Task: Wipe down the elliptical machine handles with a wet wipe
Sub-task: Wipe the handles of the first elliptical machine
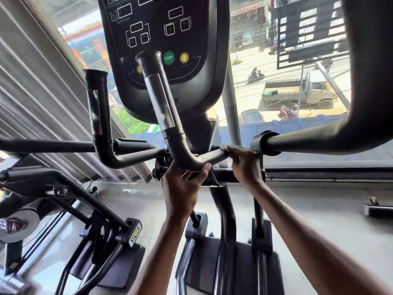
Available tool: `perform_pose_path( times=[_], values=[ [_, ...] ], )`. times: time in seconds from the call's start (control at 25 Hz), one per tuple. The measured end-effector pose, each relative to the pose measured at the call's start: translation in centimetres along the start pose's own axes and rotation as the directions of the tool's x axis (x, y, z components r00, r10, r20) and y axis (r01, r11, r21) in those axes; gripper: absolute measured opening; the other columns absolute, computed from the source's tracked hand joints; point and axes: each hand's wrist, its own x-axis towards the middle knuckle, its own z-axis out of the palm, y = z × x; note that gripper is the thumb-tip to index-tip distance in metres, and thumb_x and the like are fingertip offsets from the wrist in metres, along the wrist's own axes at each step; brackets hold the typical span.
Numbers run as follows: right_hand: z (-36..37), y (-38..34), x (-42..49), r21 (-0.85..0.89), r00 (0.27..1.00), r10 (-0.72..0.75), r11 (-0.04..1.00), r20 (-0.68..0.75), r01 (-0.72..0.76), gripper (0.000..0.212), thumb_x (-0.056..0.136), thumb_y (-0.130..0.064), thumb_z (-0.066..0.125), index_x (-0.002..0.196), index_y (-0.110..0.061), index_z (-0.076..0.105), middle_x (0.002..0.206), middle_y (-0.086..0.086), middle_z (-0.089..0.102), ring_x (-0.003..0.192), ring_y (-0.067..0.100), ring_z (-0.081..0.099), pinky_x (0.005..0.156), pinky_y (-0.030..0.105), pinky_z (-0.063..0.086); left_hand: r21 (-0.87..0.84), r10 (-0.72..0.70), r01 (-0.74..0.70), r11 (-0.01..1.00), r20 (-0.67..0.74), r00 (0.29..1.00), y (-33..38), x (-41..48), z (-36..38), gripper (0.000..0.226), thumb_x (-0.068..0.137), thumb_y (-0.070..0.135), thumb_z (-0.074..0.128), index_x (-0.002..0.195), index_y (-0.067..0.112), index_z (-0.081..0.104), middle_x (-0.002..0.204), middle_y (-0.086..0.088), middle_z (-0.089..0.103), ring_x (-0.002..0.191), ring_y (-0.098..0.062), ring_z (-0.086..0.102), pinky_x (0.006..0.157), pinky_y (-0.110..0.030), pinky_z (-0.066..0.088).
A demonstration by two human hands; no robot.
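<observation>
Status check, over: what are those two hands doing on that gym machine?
Left hand grips bend of curved black metal handle. Right hand holds small white wet wipe against same handle. Nothing blocking.

A gym, shown by an elliptical (225, 209) with a button console (161, 35), foot pedals (263, 271) and a second exercise machine (63, 188) alongside.

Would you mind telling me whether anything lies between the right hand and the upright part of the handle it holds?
Yes. The left hand grips the bend of the handle, on the same bar just beside the right hand, so it sits in that path. Above the bend, nothing visible covers the upright part.
</observation>
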Motion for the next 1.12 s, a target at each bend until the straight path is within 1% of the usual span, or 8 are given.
perform_pose_path(
  times=[0.16,0.44,0.56,0.72,0.92,1.0,1.04,1.12],
  values=[
    [-0.2,-1.3,-1.2,0.017,0.997,-0.064,0.998,-0.050,0.065,0.033,0.090,-0.003,0.063,0.112,-0.021,0.078,0.112,-0.009,0.074,0.103,-0.002,0.063,0.090,0.012,0.045,0.028,0.031,-0.031,0.999,-0.023,0.999,0.1,0.0,0.0,0.034,0.075,0.010,0.091,0.088,0.034,0.070,0.082,0.024,0.077,0.084,-0.001,0.077,0.079,-0.022,0.060],
    [0.6,1.4,0.6,-0.049,1.000,0.000,0.999,0.028,0.002,0.037,0.086,-0.004,0.061,0.112,-0.022,0.079,0.112,-0.001,0.076,0.102,0.018,0.071,0.085,0.019,0.046,0.024,0.006,-0.005,1.000,-0.049,0.999,0.4,-0.5,0.4,0.031,0.076,0.010,0.090,0.088,0.031,0.071,0.079,0.025,0.076,0.084,-0.001,0.076,0.079,-0.022,0.060],
    [1.4,2.9,1.9,-0.114,0.988,0.028,0.993,0.150,-0.011,0.049,0.081,0.003,0.053,0.114,-0.024,0.077,0.114,0.001,0.076,0.104,0.025,0.070,0.087,0.027,0.052,0.022,0.010,-0.009,1.000,-0.036,0.999,0.3,-0.3,0.2,0.029,0.075,0.008,0.090,0.087,0.028,0.072,0.078,0.023,0.077,0.082,-0.001,0.077,0.076,-0.019,0.059],
    [2.7,4.9,4.1,-0.131,0.944,0.123,0.988,0.305,-0.087,0.043,0.082,-0.021,0.052,0.115,-0.034,0.076,0.115,-0.004,0.075,0.107,0.016,0.070,0.086,0.032,0.057,0.011,0.003,-0.003,1.000,-0.032,0.999,0.4,-0.5,0.1,0.030,0.076,0.008,0.090,0.087,0.029,0.072,0.080,0.021,0.078,0.083,-0.003,0.077,0.077,-0.019,0.059],
    [2.3,5.2,4.3,-0.021,0.959,-0.013,1.000,0.282,0.020,0.052,0.073,-0.002,0.044,0.107,-0.018,0.080,0.106,0.000,0.078,0.102,0.018,0.073,0.086,0.031,0.056,0.040,0.006,-0.004,0.999,-0.047,0.999,0.3,-0.6,0.3,0.031,0.076,0.010,0.090,0.086,0.032,0.071,0.080,0.024,0.076,0.085,-0.003,0.077,0.079,-0.024,0.061],
    [1.9,5.0,5.3,0.052,0.917,0.104,0.990,0.384,-0.134,0.045,0.086,0.012,0.044,0.118,-0.004,0.072,0.088,-0.011,0.078,0.088,0.006,0.074,0.077,0.023,0.056,0.039,-0.010,0.012,0.999,-0.056,0.998,0.0,-0.5,0.3,0.027,0.076,0.012,0.091,0.086,0.028,0.072,0.082,0.016,0.079,0.085,-0.005,0.078,0.080,-0.028,0.062],
    [1.7,4.6,5.6,0.082,0.876,0.162,0.971,0.455,-0.223,0.041,0.090,0.021,0.038,0.121,0.010,0.063,0.073,-0.018,0.074,0.074,-0.005,0.071,0.069,0.013,0.052,0.049,-0.010,0.012,0.999,-0.055,0.998,-0.1,-0.5,0.3,0.026,0.075,0.013,0.091,0.086,0.027,0.072,0.083,0.013,0.079,0.085,-0.005,0.078,0.080,-0.029,0.062],
    [1.8,4.4,6.0,0.155,0.821,0.208,0.929,0.532,-0.335,0.042,0.089,0.031,0.033,0.129,0.026,0.044,0.059,-0.023,0.067,0.059,-0.011,0.064,0.062,0.005,0.046,0.064,-0.007,0.011,0.998,-0.052,0.999,-0.3,-0.4,0.1,0.026,0.075,0.015,0.092,0.085,0.028,0.072,0.083,0.012,0.079,0.084,-0.004,0.077,0.079,-0.028,0.061]
  ],
)
